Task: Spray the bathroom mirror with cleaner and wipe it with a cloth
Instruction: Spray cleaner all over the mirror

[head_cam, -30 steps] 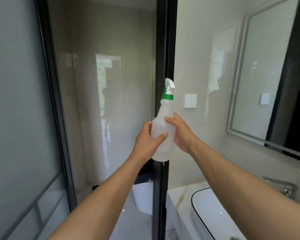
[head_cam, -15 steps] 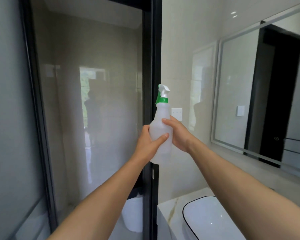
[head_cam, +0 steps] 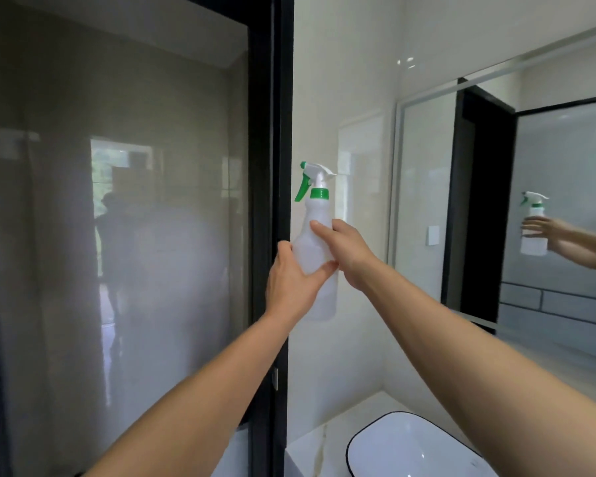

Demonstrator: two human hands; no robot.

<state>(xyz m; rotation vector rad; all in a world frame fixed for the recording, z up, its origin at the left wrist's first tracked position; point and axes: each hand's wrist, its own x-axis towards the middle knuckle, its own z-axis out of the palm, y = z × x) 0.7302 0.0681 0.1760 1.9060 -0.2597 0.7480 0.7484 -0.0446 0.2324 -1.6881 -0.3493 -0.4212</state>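
A translucent white spray bottle (head_cam: 312, 246) with a green collar and trigger is held upright at chest height in front of me. My left hand (head_cam: 291, 282) grips its lower body from the left, thumb across the front. My right hand (head_cam: 346, 253) wraps the upper body from the right, index finger laid along the shoulder. The nozzle points right, towards the framed wall mirror (head_cam: 537, 208), which reflects the bottle and an arm. No cloth is in view.
A black-framed glass shower partition (head_cam: 269, 201) stands at the left, just behind the bottle. Below are a marble counter (head_cam: 315, 445) and a white basin with a black rim (head_cam: 413, 445). A white wall switch shows in the mirror.
The view has swung to the right, showing more of the mirror. The bottle has turned so the nozzle faces right. Both hands keep their hold on it.
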